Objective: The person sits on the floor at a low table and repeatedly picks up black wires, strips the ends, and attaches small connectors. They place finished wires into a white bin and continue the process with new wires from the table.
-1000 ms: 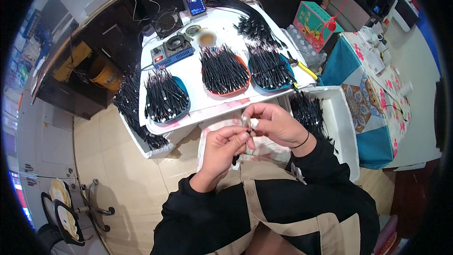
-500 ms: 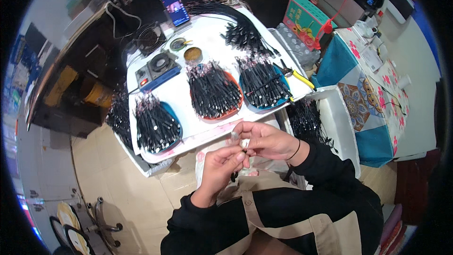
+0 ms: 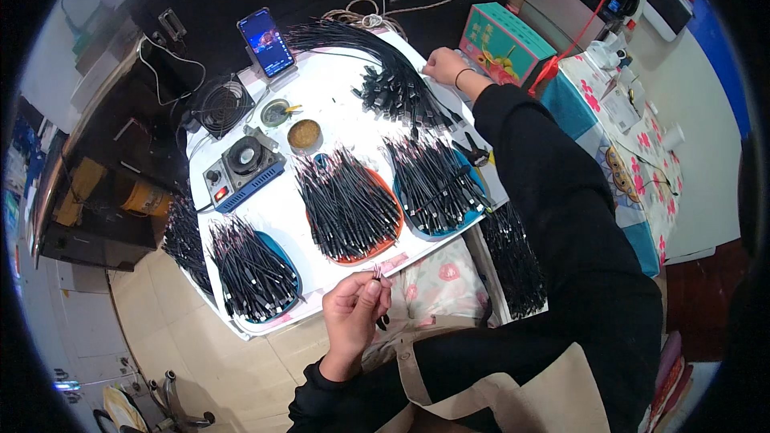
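Observation:
My left hand point(image 3: 353, 313), low in front of the table's near edge, pinches a short black cable point(image 3: 382, 321) whose thin bare wire ends stick up above the thumb. My right arm stretches out to the table's far right edge. There my right hand point(image 3: 445, 66) is closed beside a green carton point(image 3: 505, 42), and what it holds, if anything, is hidden. Long black cables with plugs point(image 3: 393, 88) lie just left of it. Many short black cables point(image 3: 349, 204) fill an orange tray point(image 3: 400, 228); two blue trays point(image 3: 292, 261) flank it with more.
A lit phone point(image 3: 269, 44) leans on a stand at the back. Left of centre are a small fan point(image 3: 223, 106), a blue-grey device with a round top point(image 3: 247, 159), a tin of amber material point(image 3: 305, 135) and a small dish point(image 3: 275, 112). My right sleeve partly covers pliers point(image 3: 475, 151).
My right hand has left my left hand and reached to the table's far right edge. My left hand has moved slightly left and down, keeping the cable. The view has shifted.

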